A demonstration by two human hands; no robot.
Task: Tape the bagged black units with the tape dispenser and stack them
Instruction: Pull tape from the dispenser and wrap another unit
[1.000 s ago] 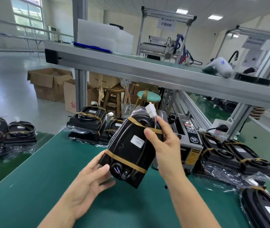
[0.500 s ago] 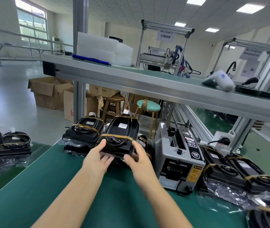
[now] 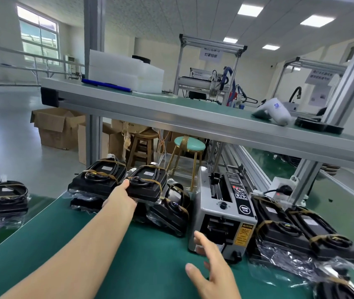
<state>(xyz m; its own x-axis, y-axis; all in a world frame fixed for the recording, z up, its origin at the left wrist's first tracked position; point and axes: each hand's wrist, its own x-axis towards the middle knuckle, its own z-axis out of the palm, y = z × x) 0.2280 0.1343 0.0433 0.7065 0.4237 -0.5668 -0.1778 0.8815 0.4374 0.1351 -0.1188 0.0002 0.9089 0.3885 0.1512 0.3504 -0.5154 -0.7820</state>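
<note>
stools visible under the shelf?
2. A brown wooden stool behind the stacked black units, and a gold-legged stool with a teal seat just right of it, behind the tape dispenser. More may be hidden behind the shelf.

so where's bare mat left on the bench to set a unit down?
Bare green mat in the near-left, bordered by the bench edge, the taped stacks behind and the tape dispenser to the right; the left forearm crosses it. Crowded: the back row by the left hand, and right of the dispenser, bagged units.
</note>
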